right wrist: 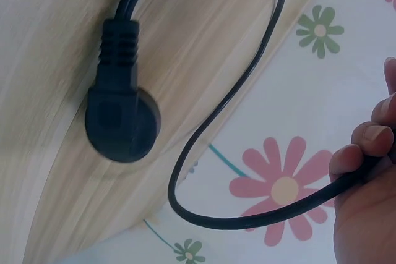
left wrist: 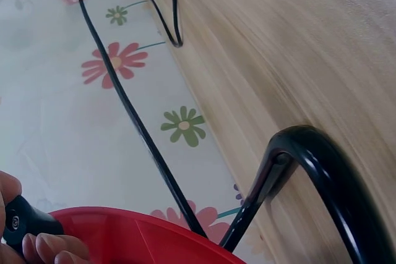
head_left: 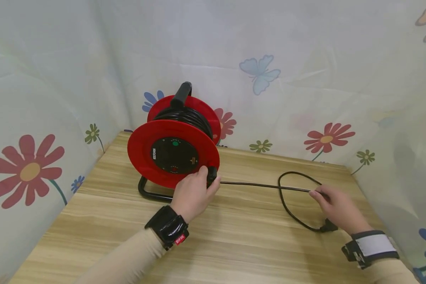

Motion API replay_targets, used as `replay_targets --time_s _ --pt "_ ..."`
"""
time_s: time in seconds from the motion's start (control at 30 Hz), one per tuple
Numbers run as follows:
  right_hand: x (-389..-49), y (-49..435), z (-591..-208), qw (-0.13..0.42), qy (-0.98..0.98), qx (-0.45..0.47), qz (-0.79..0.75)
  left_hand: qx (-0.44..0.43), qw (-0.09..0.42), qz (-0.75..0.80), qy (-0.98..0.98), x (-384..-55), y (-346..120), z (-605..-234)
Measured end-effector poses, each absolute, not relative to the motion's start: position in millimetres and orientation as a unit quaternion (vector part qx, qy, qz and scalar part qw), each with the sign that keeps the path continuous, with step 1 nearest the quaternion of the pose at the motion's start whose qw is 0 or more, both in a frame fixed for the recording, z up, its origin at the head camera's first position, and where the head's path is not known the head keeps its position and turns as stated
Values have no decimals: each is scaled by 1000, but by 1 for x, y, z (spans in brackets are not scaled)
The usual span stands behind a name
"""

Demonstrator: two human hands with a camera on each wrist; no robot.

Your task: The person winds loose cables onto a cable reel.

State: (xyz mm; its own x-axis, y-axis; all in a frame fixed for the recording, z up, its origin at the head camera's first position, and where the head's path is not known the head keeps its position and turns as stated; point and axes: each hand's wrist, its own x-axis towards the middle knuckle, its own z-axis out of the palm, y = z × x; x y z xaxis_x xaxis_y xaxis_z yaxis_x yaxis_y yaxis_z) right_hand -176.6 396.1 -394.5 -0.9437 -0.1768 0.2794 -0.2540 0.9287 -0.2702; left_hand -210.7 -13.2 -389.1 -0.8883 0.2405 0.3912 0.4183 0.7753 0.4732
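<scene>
A red cable reel (head_left: 138,154) with black cable (head_left: 184,115) wound on its drum stands on its black tube frame. My left hand (head_left: 193,193) grips the black crank knob (head_left: 212,173) at the lower right of the reel's front disc; the left wrist view shows fingers curled about that knob (left wrist: 28,217). Off to the right, my right hand (head_left: 337,205) holds the free length of cable (head_left: 259,184), which runs nearly straight from the reel. Past that hand the cable loops on the table and ends in a black plug (right wrist: 120,115), lying below the hand.
The wood-grain table (head_left: 234,244) carries the reel at its back left. Behind it and at both sides hangs a pale curtain (head_left: 206,43) printed with flowers and butterflies. The reel's black carrying handle (head_left: 181,96) rises above the drum.
</scene>
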Motion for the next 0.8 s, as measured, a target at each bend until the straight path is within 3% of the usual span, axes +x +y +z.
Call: replay_targets --time_s 0.57,0.8 --pt "-185 380 -406 76 -979 94 164 -170 127 -298 -931 -209 -17 -406" --pt "-186 374 -410 69 -979 93 169 -169 138 -298 -929 -210 -20 -417"
